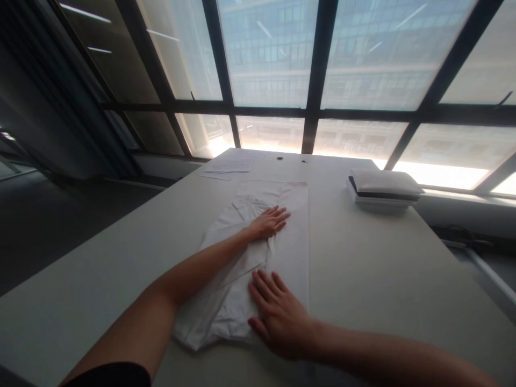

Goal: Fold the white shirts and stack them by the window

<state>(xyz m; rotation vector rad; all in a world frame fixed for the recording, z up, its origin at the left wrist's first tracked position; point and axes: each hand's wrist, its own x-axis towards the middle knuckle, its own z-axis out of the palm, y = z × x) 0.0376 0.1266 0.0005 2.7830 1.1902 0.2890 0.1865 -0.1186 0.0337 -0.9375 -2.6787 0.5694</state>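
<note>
In front of you are big windows (268, 59), with a dark curtain (60, 102) to the left, and papers (231, 163) and a white pile (385, 183) on your worktop (358, 269).

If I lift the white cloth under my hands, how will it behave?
Probably floppy: the cloth creases near the left hand. Likely light: it lies fairly flat on the table. Pushed, it may bunch, judging by its wrinkles.

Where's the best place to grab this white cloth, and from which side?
Probably pinch the white cloth by the far half of its straight right edge, coming from the right: it lies flat and uncovered, while the left part is creased and crossed by the left forearm.
</note>
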